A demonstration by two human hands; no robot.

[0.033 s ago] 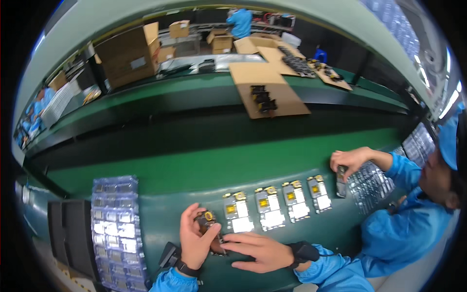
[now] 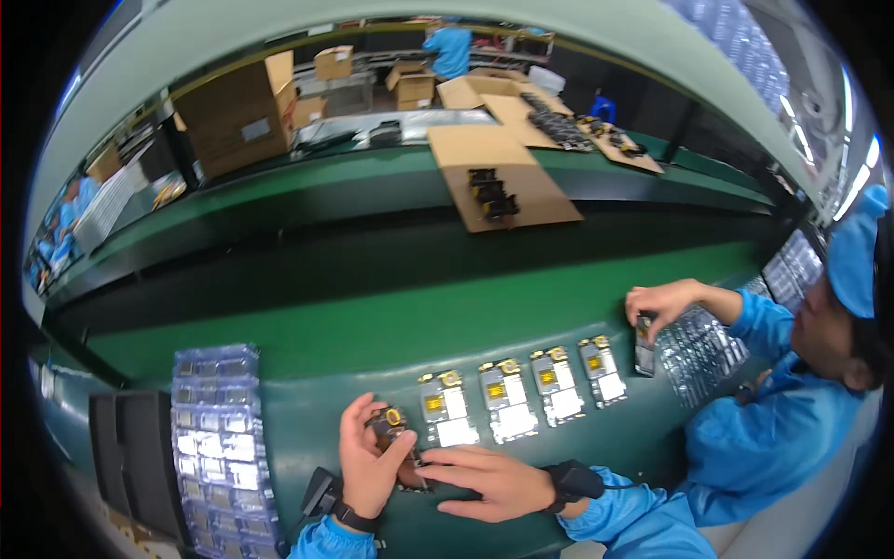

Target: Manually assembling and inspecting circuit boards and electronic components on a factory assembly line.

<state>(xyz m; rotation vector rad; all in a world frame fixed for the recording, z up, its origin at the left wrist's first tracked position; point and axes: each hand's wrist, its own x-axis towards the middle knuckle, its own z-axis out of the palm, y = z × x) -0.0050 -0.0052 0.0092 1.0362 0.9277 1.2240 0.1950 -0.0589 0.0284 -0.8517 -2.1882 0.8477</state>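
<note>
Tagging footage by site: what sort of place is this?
Likely an electronics assembly floor: a row of what look like circuit boards on a green bench, a small module in the left hand, and a co-worker in blue workwear.

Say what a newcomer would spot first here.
Probably the four shiny circuit boards in a row, right of centre on the green table. Next, at lower centre, the left hand holds a dark part with a yellow ring, the right hand beside it. Further left, a clear plastic tray glares.
</note>
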